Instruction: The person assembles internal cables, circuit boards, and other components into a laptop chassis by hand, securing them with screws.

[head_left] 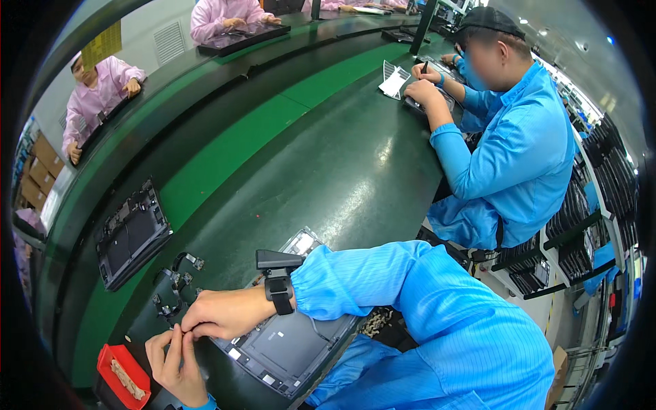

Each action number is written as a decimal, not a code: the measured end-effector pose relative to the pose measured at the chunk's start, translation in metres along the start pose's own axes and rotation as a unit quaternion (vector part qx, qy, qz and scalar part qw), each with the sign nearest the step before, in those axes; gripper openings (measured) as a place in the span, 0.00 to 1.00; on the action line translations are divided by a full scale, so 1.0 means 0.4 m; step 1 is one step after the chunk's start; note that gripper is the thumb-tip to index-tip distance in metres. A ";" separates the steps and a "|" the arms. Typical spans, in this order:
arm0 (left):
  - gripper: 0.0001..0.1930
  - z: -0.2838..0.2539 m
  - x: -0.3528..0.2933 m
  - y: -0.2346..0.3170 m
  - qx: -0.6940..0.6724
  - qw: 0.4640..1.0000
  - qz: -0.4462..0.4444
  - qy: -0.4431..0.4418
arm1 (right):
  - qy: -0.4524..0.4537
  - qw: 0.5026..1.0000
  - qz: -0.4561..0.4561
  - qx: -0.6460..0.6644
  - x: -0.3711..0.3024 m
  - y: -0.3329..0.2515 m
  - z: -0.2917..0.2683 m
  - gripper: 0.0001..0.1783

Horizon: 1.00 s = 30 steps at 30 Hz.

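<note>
My right hand [225,314] reaches across to the left, its fingertips pinched together. Close below it, my left hand [176,365] also pinches, thumb against fingers, and the two sets of fingertips meet. Whatever lies between them is too small to make out. Under my right forearm is a grey electronic device casing [290,352], flat, with small white patches. Just beyond my right hand are several small black flex cables with connectors [179,281]. A red tray [138,363] stands left of my left hand and holds pale beige strips [128,379].
Farther left, a dark device casing [133,236] with exposed inner parts lies beside the green strip [225,160] of the bench. A person in blue [506,143] works at my right. Several people in pink [102,96] sit across. Racks of dark panels [608,171] stand at right.
</note>
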<state>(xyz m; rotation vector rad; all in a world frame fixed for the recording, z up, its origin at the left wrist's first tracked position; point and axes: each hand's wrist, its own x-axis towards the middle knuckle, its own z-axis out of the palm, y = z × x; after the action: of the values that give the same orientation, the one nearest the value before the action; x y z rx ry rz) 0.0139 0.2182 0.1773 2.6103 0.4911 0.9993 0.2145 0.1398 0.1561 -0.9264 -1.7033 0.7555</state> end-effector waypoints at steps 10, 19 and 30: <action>0.08 -0.022 0.012 0.010 0.017 0.999 0.025 -0.029 | -0.025 1.000 0.000 -0.017 -0.003 0.022 0.003 0.07; 0.06 -0.023 0.017 0.010 0.070 0.994 0.063 -0.049 | -0.069 0.995 -0.036 -0.055 -0.006 0.024 0.000 0.06; 0.04 -0.211 -0.029 -0.020 0.149 0.985 -0.029 0.083 | -0.052 0.997 -0.051 -0.033 -0.006 0.030 0.001 0.13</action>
<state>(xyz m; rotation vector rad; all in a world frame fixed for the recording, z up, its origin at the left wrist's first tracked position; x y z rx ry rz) -0.0535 0.2337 0.2277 2.7605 0.8085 1.2141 0.2174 0.1440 0.1450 -0.8500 -1.8614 0.6938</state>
